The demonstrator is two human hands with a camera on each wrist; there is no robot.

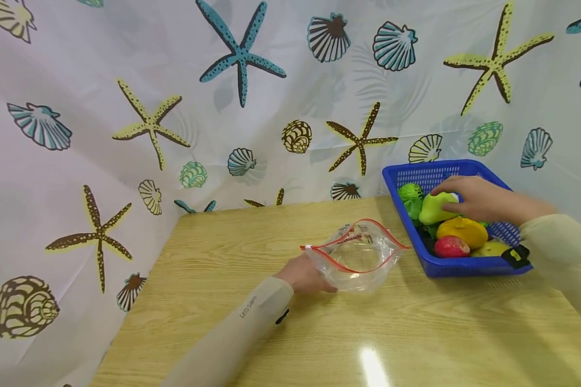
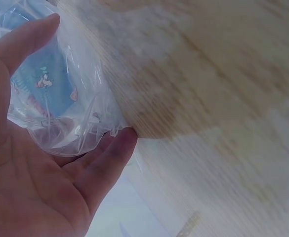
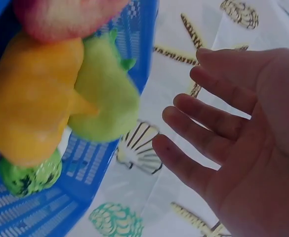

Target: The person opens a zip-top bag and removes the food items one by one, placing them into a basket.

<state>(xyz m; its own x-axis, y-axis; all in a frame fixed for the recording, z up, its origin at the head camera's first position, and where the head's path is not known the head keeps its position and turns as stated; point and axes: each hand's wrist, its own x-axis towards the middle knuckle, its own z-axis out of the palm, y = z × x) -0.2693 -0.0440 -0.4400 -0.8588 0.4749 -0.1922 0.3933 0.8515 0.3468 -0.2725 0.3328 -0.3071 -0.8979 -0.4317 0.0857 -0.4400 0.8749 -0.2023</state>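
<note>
A clear zip bag [image 1: 363, 252] with a red-edged mouth stands gaping on the table. Beside its left side is my left hand [image 1: 307, 274], some fingers passing behind the plastic. In the left wrist view its thumb [image 2: 33, 39] and fingers stand wide apart around the bag [image 2: 80, 98], fingertips at the lower edge. My right hand [image 1: 479, 196] reaches over the blue basket [image 1: 431, 267], overlapping a light green pear [image 1: 433, 208] in the head view. From the right wrist, the fingers [image 3: 184, 163] look spread, apart from the pear [image 3: 107, 94].
Inside the basket are a yellow-orange pumpkin [image 1: 465, 231], a red fruit [image 1: 452, 246], a yellow piece [image 1: 491, 249] and green vegetables [image 1: 410, 192]. A sheet printed with starfish and shells [image 1: 271, 107] hangs behind the wooden table [image 1: 222, 236].
</note>
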